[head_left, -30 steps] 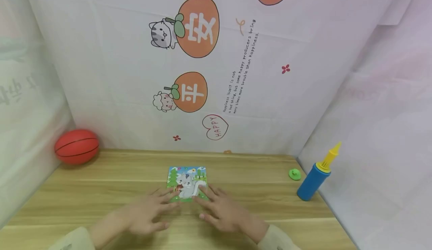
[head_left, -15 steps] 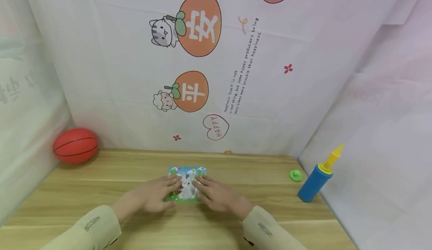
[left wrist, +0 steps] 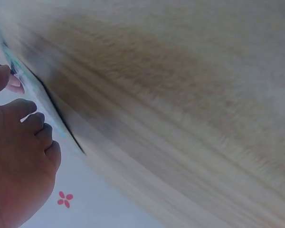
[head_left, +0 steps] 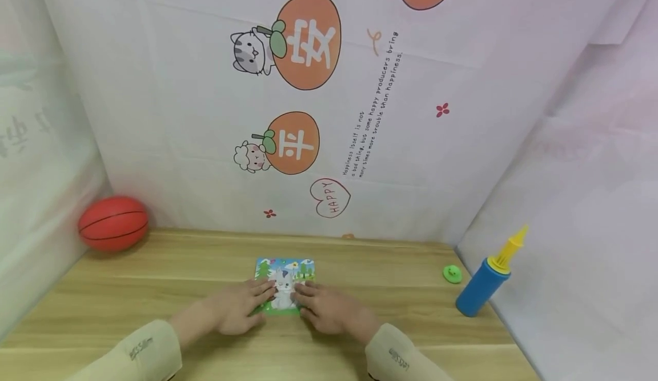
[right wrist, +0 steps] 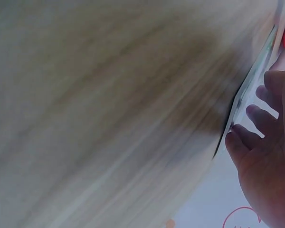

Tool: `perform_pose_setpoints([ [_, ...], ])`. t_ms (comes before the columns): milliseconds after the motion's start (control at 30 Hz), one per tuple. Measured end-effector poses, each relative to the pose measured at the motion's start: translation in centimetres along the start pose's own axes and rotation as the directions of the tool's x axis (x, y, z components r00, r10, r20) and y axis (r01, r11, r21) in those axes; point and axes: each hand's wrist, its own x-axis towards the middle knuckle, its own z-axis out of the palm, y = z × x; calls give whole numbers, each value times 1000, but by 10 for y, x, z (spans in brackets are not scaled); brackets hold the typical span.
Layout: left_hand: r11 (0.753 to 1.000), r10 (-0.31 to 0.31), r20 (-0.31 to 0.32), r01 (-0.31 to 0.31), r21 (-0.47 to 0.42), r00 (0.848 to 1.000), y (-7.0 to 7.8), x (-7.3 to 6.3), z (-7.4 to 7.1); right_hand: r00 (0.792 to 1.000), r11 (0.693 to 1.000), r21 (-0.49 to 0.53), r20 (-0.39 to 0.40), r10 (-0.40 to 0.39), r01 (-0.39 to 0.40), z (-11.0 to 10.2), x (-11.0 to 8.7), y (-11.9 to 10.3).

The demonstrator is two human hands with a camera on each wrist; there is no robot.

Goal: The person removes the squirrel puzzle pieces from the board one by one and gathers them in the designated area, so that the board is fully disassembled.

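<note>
A flat square picture card (head_left: 284, 296), printed with a grey squirrel, trees and blue sky, lies on the wooden table. My left hand (head_left: 239, 310) rests over its left side, fingers extended onto the picture. Over the right side lies my right hand (head_left: 329, 310), fingers likewise extended inward, with a narrow strip of the squirrel showing between the two hands. Seen edge-on in the left wrist view, the card (left wrist: 54, 109) is a thin slab beside the fingertips. The right wrist view shows the right fingers (right wrist: 263, 118) along the card's surface. Parts of the picture are hidden under the fingers.
On the table (head_left: 370, 289) a red ball (head_left: 113, 224) with black lines sits at the back left. At the right stand a blue-and-yellow hand pump (head_left: 483, 287) and a small green duck-faced disc (head_left: 452, 273). A printed white cloth (head_left: 195, 198) hangs behind.
Both hands have moved forward from the card's near edge onto its picture, fingers closer together. Over the last half second they shift only slightly. The card stays in place.
</note>
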Motion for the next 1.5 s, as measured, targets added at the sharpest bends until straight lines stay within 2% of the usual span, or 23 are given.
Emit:
perform_pose_setpoints([
  [100,1000,-3,3,3,-9,1000,-1,-1,5,1000,1000,-4,4,11,-11,2,-1,-3],
  [367,999,-21,17,21,-35,1000,0,-4,8,1000,999,-44,4,7,-7,5,0,-4],
  [567,1000,3,1,-3,-10,1000,1,-6,9,1000,999,-42,0,-4,4,5,-5,-4],
  [733,1000,22,13,-22,10,1000,4,-13,10,999,998,-54,-20,-29,28,8,-10,-6],
  [867,998,54,23,-55,28,998,9,-21,13,998,994,-91,-26,-59,56,11,-17,-10],
  [1000,994,102,6,-102,34,995,13,-34,17,994,988,-117,-32,-103,99,12,-27,-18],
  [1200,990,131,5,-131,61,991,19,-49,23,991,988,-82,-16,-129,128,13,-44,-29],
  [1367,986,157,-4,-156,57,988,24,-59,27,986,982,-104,-29,-163,160,14,-54,-36],
  [1500,974,219,-19,-217,70,976,27,-67,30,978,974,-99,-28,-208,204,15,-61,-42],
])
